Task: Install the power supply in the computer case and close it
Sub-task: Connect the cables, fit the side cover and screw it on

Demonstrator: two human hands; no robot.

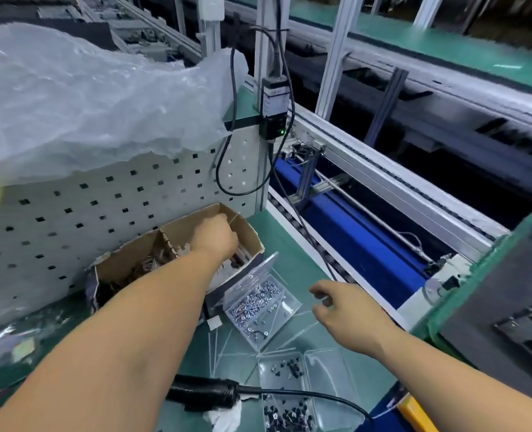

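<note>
**Left hand in the parts box, case off to the right**

The left hand [215, 236] reaches forward into the far compartment of the cardboard box [249, 235], fingers curled down among thin white cable ties [232, 219]; it seems to pinch one, though the tips are partly hidden. The right hand [349, 310] hovers just right of the open tray of silver screws [260, 302], fingers loosely curled, holding nothing visible. The computer case [507, 310] lies well off to the right hand's right, only its dark edge and a vented panel in view; the power supply itself cannot be made out. The right hand is clearly the nearer one to the case. Loose ties on the mat [277, 232] below the right hand run roughly toward the box.
</note>
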